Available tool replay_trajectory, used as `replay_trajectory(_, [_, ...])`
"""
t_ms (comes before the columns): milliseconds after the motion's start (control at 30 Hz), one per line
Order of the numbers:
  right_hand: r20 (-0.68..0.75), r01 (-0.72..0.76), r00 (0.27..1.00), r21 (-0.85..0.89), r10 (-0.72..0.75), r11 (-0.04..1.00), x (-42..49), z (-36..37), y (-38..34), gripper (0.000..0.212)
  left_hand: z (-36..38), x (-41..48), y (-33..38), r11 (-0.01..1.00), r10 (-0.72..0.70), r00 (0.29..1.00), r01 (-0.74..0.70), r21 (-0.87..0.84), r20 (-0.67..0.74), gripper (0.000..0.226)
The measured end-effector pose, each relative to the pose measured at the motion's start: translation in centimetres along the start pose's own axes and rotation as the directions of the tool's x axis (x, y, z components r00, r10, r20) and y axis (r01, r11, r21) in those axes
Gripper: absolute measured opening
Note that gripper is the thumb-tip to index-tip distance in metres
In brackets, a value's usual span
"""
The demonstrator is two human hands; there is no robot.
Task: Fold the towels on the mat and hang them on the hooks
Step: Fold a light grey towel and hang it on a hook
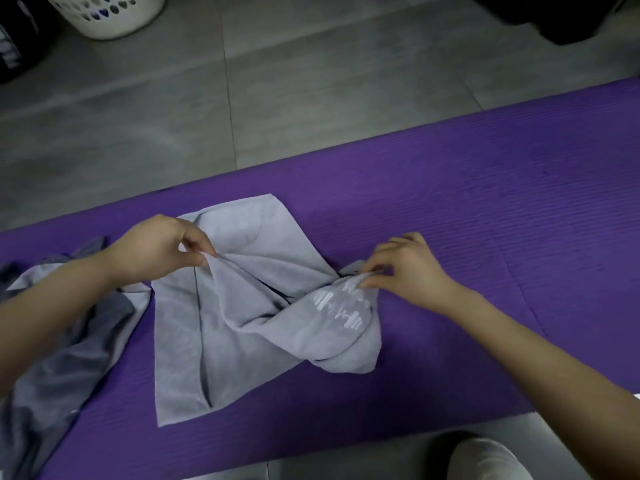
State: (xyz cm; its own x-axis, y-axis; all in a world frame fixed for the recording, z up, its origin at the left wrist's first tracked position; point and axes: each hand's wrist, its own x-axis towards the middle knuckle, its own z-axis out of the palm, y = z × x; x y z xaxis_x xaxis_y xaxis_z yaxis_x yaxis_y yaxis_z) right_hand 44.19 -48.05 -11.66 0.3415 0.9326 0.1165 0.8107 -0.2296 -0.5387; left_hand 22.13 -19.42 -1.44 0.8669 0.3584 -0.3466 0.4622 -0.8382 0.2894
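Note:
A light grey towel [194, 327] lies rumpled in the middle of the purple mat [467, 209], with a white printed pattern on its right end. My left hand [156, 249] pinches a raised fold near the towel's upper left. My right hand [405, 265] pinches the towel's right corner just above the white print. A second, darker grey towel [59, 362] lies crumpled on the mat's left end, partly under my left forearm. No hooks are in view.
Grey tiled floor [242, 81] lies beyond the mat. A white perforated laundry basket [110, 12] stands at the top left, dark objects sit in the top corners. A knee in light trousers [485, 459] shows at the bottom right.

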Motion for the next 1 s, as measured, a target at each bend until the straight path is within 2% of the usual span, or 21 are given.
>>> replay_trajectory(33, [-0.033,-0.039,0.999,0.083,0.041,0.996,-0.4,-1.9,-0.1,0.036,-0.4,0.0,-0.1,0.999,-0.027,0.999,0.026,-0.045,-0.025,0.021])
replay_trajectory(100, [-0.089,-0.185,0.972,0.273,0.216,0.944,-1.3,-6.4,-0.1,0.027,-1.3,0.5,-0.1,0.99,-0.091,0.992,0.081,-0.113,-0.083,0.023])
replay_trajectory(167, [-0.121,-0.315,0.909,0.428,0.398,0.847,-2.2,-11.2,-0.2,0.016,-2.6,1.8,0.7,0.978,-0.153,0.976,0.127,-0.168,-0.156,0.016])
replay_trajectory(200, [-0.165,-0.35,0.873,0.444,0.459,0.825,-2.5,-13.3,0.0,0.015,-3.3,3.0,1.4,0.972,-0.168,0.965,0.129,-0.195,-0.201,0.009])
replay_trajectory(233, [-0.23,-0.375,0.838,0.417,0.495,0.828,-2.3,-15.0,0.3,0.016,-3.9,4.5,2.4,0.971,-0.166,0.953,0.113,-0.211,-0.253,0.005])
replay_trajectory(367, [-0.548,-0.504,0.654,0.199,0.522,0.841,1.4,-18.5,3.1,0.028,-5.8,12.4,7.9,0.977,-0.148,0.888,0.062,-0.205,-0.436,0.018])
replay_trajectory(433, [-0.6,-0.584,0.627,0.058,0.496,0.809,4.1,-18.2,5.4,0.036,-5.6,16.1,9.9,0.968,-0.205,0.851,0.103,-0.229,-0.484,0.023])
replay_trajectory(500, [-0.516,-0.658,0.665,-0.064,0.54,0.75,5.3,-16.9,8.2,0.044,-4.1,18.5,11.5,0.954,-0.27,0.84,0.168,-0.248,-0.471,0.033])
replay_trajectory(567, [-0.436,-0.711,0.668,-0.135,0.603,0.69,4.2,-15.1,10.8,0.051,-1.2,19.3,12.9,0.959,-0.268,0.849,0.191,-0.21,-0.456,0.037])
replay_trajectory(667, [-0.43,-0.794,0.579,-0.105,0.693,0.598,-0.7,-11.8,13.3,0.052,4.3,18.3,15.0,0.99,-0.135,0.906,0.109,-0.088,-0.4,0.03])
replay_trajectory(767, [-0.351,-0.863,0.491,-0.07,0.798,0.5,-5.3,-8.2,14.9,0.055,9.1,16.7,16.1,0.998,0.066,0.962,-0.061,0.026,-0.264,0.026])
replay_trajectory(833, [-0.321,-0.877,0.468,-0.056,0.823,0.477,-7.0,-6.5,15.6,0.062,11.2,15.9,16.8,0.99,0.142,0.973,-0.136,0.049,-0.179,0.027])
replay_trajectory(867, [-0.324,-0.868,0.484,-0.057,0.813,0.494,-7.3,-5.9,15.9,0.064,11.9,15.6,17.2,0.985,0.165,0.977,-0.156,0.074,-0.133,0.031])
replay_trajectory(933, [-0.329,-0.821,0.559,-0.091,0.761,0.564,-7.0,-5.2,16.7,0.063,12.9,15.3,18.1,0.969,0.191,0.981,-0.184,0.165,-0.028,0.042])
replay_trajectory(1000, [-0.316,-0.775,0.624,-0.135,0.715,0.617,-6.3,-4.7,17.6,0.059,13.7,15.2,18.7,0.954,0.176,0.984,-0.174,0.243,0.012,0.051])
